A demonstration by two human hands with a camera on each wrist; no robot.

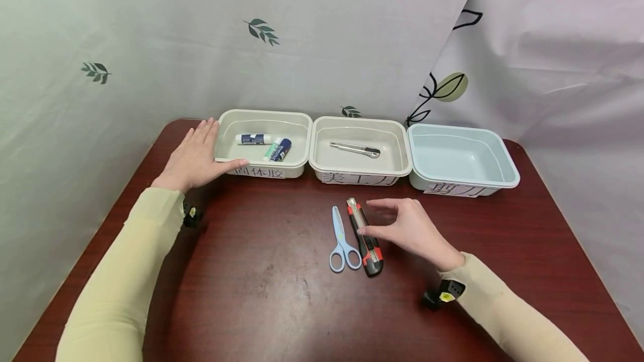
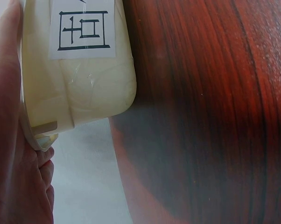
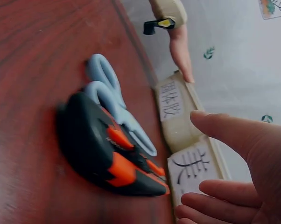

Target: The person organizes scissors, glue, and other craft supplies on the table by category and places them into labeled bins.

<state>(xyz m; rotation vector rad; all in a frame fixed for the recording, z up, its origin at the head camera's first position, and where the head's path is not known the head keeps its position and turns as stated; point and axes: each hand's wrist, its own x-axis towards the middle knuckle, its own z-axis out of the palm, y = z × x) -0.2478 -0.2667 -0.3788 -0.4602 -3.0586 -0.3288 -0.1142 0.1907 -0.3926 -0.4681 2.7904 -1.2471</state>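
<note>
My left hand (image 1: 193, 158) rests on the near left corner of the left cream bin (image 1: 266, 114), fingers straight along its side and thumb over the front rim. Two glue sticks (image 1: 254, 139) lie in that bin. My right hand (image 1: 410, 225) hovers beside a red and black utility knife (image 1: 364, 236) on the table, thumb and fingers apart on its right side. In the right wrist view a gap shows between the hand and the utility knife (image 3: 103, 149). Light blue scissors (image 1: 344, 244) lie just left of the knife, handles toward me.
The middle cream bin (image 1: 359, 122) holds a slim silver utility knife (image 1: 355, 149). A light blue bin (image 1: 463, 155) stands at the right of the row. Each bin has a paper label on its front. A patterned curtain (image 1: 322, 43) hangs behind the dark red table (image 1: 251, 295).
</note>
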